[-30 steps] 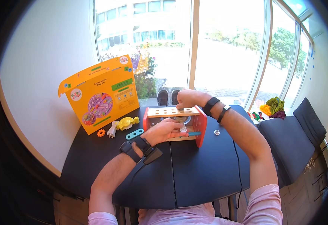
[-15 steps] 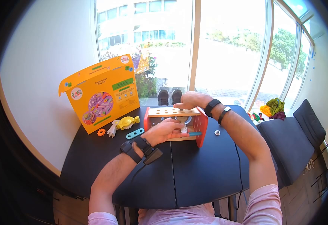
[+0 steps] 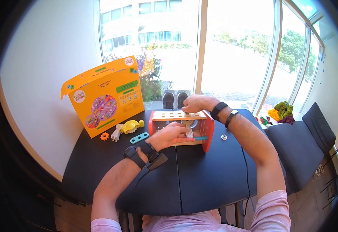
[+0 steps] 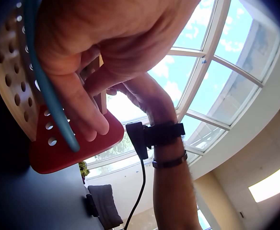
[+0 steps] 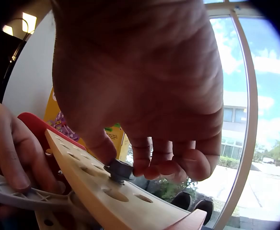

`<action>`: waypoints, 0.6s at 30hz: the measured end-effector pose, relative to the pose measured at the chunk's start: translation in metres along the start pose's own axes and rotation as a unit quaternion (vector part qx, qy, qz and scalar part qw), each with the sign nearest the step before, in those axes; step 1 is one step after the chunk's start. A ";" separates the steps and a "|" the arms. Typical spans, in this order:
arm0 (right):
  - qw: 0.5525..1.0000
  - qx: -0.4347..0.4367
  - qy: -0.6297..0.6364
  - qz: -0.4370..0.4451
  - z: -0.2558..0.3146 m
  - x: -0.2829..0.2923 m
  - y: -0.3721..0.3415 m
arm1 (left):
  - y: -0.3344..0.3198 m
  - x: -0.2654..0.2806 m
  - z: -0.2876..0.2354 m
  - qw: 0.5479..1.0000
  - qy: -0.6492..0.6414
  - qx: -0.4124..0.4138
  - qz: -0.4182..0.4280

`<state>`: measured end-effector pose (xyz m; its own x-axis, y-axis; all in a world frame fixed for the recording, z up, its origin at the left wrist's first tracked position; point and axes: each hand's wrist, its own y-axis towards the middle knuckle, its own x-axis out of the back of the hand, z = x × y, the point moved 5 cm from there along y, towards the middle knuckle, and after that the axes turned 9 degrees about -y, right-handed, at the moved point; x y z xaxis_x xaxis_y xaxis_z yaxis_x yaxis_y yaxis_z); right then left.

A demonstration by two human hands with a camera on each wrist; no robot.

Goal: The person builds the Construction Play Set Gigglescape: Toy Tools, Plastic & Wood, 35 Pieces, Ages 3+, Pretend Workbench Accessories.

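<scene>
A toy workbench (image 3: 167,115) with a pierced wooden top and red side panels stands on the table. My right hand (image 3: 199,103) is over the right part of its top; thumb and fingertips pinch a grey toy bolt (image 5: 119,169) set at a hole there. In front of the bench, beneath the top, my left hand (image 3: 173,133) grips a pale grey toy wrench (image 5: 27,194) by its ribbed handle. The wrench's far end reaches under the wooden top, partly hidden by its edge. A teal bar (image 4: 51,91) runs along beside the left fingers.
Left of the bench lie a teal strip with holes (image 3: 139,138), yellow toy pieces (image 3: 130,126), a pale toy piece (image 3: 116,132) and an orange gear (image 3: 104,136). Behind them stands an orange box (image 3: 111,92). A small white round piece (image 3: 224,137) and a black cable (image 3: 247,174) lie to the right.
My right hand's fingers have shifted and turned at the bolt, first lifting slightly and then lowering again. The left hand and the wrench stay almost in place.
</scene>
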<state>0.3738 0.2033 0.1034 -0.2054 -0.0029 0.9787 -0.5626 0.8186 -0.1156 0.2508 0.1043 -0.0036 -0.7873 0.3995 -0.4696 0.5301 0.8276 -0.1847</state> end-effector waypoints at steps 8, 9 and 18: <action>0.999 0.034 -0.010 -0.029 -0.002 -0.007 0.009 | 0.000 0.001 0.001 1.000 -0.004 -0.002 0.001; 1.000 0.013 -0.013 -0.020 -0.005 -0.009 0.010 | -0.001 0.000 0.001 1.000 -0.005 -0.001 0.000; 1.000 0.002 0.004 -0.016 -0.005 -0.008 0.005 | 0.002 0.003 0.002 1.000 -0.005 -0.003 0.004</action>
<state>0.3762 0.2102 0.0955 -0.1807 -0.0239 0.9832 -0.5724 0.8155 -0.0854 0.2501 0.1064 -0.0070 -0.7799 0.4026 -0.4793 0.5344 0.8270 -0.1749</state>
